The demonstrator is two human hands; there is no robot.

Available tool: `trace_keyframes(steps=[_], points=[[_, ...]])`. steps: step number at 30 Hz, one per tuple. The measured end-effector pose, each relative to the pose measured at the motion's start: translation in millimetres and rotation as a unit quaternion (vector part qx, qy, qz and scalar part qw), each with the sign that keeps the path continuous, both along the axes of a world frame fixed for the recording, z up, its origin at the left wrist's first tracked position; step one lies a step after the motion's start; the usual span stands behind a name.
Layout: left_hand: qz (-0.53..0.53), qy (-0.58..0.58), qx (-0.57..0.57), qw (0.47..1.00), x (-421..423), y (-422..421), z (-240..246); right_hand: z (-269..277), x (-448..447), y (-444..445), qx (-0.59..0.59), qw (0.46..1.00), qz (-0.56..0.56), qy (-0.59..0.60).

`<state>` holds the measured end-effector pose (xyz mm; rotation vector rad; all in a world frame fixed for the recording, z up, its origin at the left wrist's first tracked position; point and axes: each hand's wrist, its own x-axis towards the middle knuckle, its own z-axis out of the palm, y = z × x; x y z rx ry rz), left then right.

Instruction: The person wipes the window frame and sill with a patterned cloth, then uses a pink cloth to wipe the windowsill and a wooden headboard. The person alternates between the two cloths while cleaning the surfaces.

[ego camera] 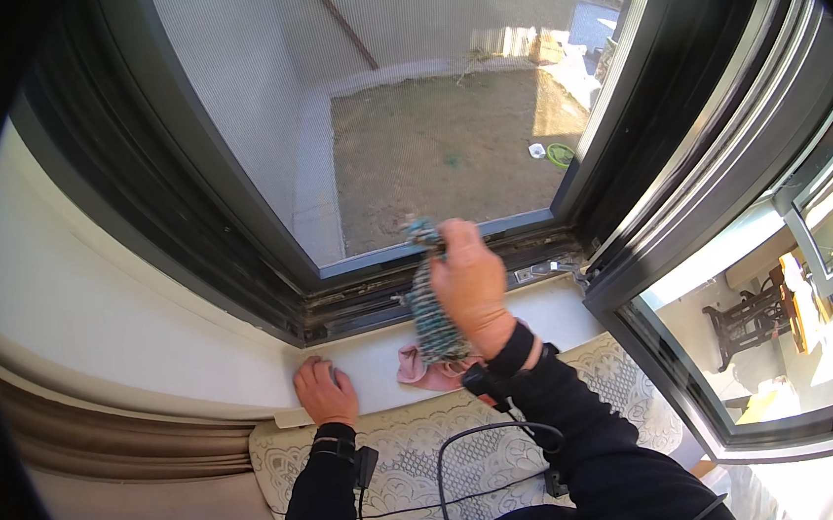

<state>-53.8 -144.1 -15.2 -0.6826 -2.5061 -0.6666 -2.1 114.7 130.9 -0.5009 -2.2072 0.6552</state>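
Observation:
My right hand (469, 281) is closed around a knitted cloth (433, 322) in teal, grey and cream. One bunched end of it sticks up past my thumb, in front of the lower rail of a dark window frame (360, 294). The rest hangs down over the white windowsill (374, 371). Partly hidden behind the knitted cloth, a crumpled pink cloth (419, 370) lies on the sill. My left hand (326, 390) rests on the sill's left end, fingers bent; something small and grey shows beside them, too little to identify.
An insect screen (442, 124) fills the window opening, with a yard behind it. At right, a glazed sash (695, 384) is swung inward. A lace-patterned cover (418, 445) lies below the sill. Black cables (442, 473) loop between my wrists. A brown curtain (126, 426) hangs left.

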Motion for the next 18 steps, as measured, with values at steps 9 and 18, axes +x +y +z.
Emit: trace_keyframes(steps=[9,18], points=[[0.001,0.009,-0.003,1.000,0,0,1,-61,11,123,0.042,0.966,-0.237,-0.091],[0.004,0.012,-0.005,1.000,1,0,2,-85,-40,10,0.117,0.989,-0.039,-0.076]])
